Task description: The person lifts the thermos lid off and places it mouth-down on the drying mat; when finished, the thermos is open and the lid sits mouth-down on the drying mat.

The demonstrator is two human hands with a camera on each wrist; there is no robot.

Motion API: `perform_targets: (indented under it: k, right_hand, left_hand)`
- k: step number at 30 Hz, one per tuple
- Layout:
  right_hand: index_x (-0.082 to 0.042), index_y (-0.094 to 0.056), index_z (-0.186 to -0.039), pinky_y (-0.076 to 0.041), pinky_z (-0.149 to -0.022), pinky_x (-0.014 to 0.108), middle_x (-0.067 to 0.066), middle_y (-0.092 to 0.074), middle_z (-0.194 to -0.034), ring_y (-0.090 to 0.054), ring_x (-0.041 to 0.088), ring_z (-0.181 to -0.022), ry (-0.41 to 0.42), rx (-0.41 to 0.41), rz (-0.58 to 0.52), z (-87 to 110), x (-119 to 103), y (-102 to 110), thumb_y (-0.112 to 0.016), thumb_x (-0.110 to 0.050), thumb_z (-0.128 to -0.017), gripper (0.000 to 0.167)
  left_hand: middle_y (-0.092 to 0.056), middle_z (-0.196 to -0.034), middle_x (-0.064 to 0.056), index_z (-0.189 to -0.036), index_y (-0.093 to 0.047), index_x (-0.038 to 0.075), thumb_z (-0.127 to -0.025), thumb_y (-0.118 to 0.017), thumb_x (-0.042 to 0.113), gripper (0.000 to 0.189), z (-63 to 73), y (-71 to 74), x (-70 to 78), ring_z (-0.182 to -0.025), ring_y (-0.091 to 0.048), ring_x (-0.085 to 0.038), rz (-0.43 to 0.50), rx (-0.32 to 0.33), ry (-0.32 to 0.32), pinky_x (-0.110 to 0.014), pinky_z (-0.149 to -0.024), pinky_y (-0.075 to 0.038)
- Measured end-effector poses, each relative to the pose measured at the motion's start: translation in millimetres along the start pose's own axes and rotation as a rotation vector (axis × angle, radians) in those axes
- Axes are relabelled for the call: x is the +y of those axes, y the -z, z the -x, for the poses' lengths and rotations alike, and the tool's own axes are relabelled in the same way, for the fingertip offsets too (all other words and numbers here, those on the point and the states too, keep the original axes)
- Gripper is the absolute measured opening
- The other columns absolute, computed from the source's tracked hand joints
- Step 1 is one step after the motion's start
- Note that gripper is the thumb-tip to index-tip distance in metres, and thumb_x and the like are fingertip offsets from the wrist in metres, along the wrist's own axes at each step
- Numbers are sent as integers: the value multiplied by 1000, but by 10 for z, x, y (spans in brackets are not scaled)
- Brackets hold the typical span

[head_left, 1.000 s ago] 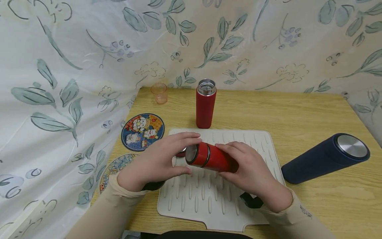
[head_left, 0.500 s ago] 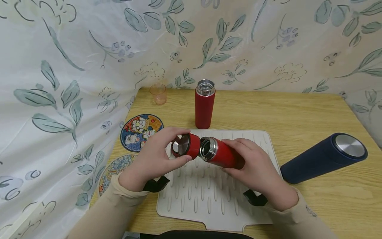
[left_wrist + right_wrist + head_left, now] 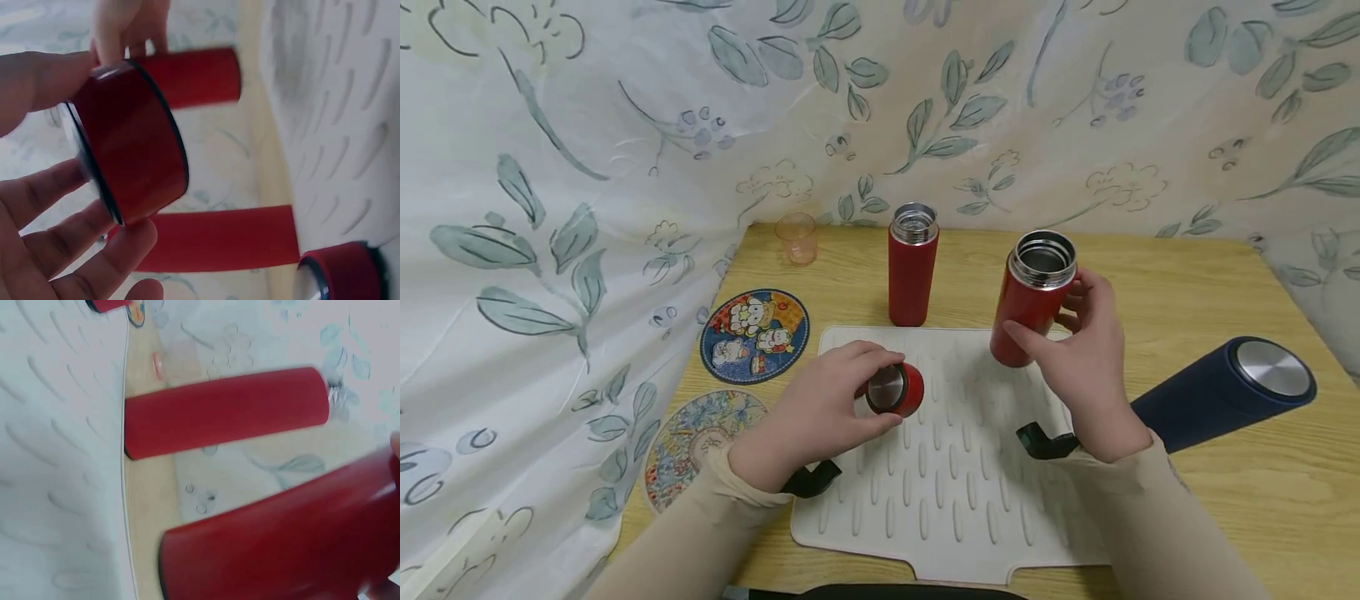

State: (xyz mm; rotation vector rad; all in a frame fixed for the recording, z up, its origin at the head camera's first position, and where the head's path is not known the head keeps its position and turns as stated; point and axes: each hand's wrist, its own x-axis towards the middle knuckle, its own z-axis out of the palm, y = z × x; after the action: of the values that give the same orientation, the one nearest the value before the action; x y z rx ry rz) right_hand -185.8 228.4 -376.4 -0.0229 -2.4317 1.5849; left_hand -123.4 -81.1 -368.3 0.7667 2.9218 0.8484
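Note:
My left hand (image 3: pixel 823 412) holds a red thermos lid (image 3: pixel 904 390) with a silver top over the mat, thumb and fingers around its rim. My right hand (image 3: pixel 1090 358) grips an uncapped red thermos (image 3: pixel 1033 304) by its side; its steel mouth faces up. That thermos appears slightly tilted above the mat's far right part. Behind the mat stands a second uncapped red thermos (image 3: pixel 913 279), touched by neither hand. A second red lid (image 3: pixel 350 272) sits on the mat in the left wrist view; the left hand hides it in the head view.
A white ribbed mat (image 3: pixel 955 500) lies on the wooden table (image 3: pixel 1225 517). On the right is a capped navy thermos (image 3: pixel 1217 396), partly behind the right wrist. Two round patterned coasters, one a blue cartoon coaster (image 3: pixel 755 336), and a pink clear cup (image 3: pixel 797 239) are at left.
The lid has come off the thermos in my right hand. That thermos has moved away to the back right and turned upright; my left hand keeps the lid over the mat, slightly lower.

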Motion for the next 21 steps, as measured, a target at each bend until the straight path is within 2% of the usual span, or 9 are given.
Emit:
perform_targets:
  k: [4, 9, 12, 18, 21]
  right_hand:
    - [-24, -38, -162, -48, -115, 41, -1, -52, -160, -52, 22, -144, -33, 74, -110, -203, 107, -50, -91, -8, -88, 92]
    - [-21, -35, -160, -47, -121, 42, 1, -49, -161, -52, 23, -147, -54, 114, -183, -398, 251, -127, -89, 0, -87, 93]
    - [-21, -33, -160, -46, -122, 42, 1, -48, -163, -51, 23, -148, -69, 119, -195, -454, 314, -153, -88, 1, -88, 93]
    - [-22, -32, -160, -44, -126, 42, 3, -45, -165, -48, 24, -151, -95, 107, -178, -510, 400, -174, -87, 0, -90, 92]
    - [-22, -31, -160, -43, -127, 40, 3, -44, -165, -47, 23, -152, -121, 95, -172, -535, 427, -188, -88, -1, -90, 93]
  left_hand:
    - [-72, -141, -2, -145, -71, 17, -87, -97, 34, 66, -50, -109, 24, -124, -70, -21, -89, -43, -38, -43, -107, -60]
    - [-73, -137, -2, -142, -73, 20, -88, -96, 31, 60, -135, -253, 54, -119, -72, -22, -142, -70, -91, -42, -105, -61]
    - [-73, -137, -2, -143, -73, 20, -91, -94, 32, 57, -193, -332, 67, -119, -72, -22, -206, -113, -113, -41, -105, -61]
    - [-74, -136, -1, -145, -72, 20, -94, -90, 37, 57, -269, -472, 62, -118, -73, -21, -347, -253, -118, -40, -102, -61]
    - [-74, -133, 0, -144, -72, 20, -93, -90, 38, 57, -273, -533, 42, -116, -73, -20, -383, -288, -126, -39, -99, -61]
